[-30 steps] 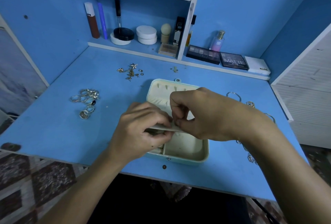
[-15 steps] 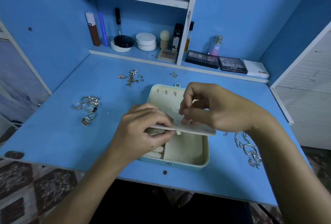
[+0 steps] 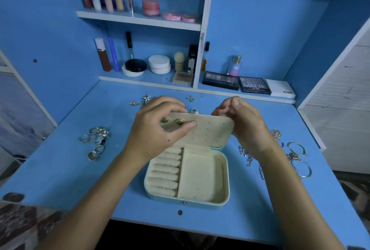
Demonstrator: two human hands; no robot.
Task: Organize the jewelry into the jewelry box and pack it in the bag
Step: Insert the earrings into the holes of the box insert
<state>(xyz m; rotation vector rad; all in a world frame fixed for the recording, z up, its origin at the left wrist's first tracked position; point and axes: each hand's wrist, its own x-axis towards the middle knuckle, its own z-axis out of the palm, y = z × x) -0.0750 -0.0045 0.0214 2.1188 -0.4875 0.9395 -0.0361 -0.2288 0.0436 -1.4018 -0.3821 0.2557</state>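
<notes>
A cluster of rings [image 3: 95, 139] lay at centre left on the blue tabletop [image 3: 60, 169]. The jewelry box [image 3: 188, 177] sat open at lower centre. The left hand [image 3: 156, 131] pinched the earring panel [image 3: 202, 129] at its left end, thumb beside two gold earrings [image 3: 172, 121]. The right hand [image 3: 246, 125] gripped the panel's right corner, fingers curled. Chains [image 3: 247, 154] and bangles [image 3: 298, 157] lay at centre right.

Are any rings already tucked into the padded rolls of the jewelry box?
No, the padded rolls in the jewelry box are bare; the rings lie on the desk.
</notes>
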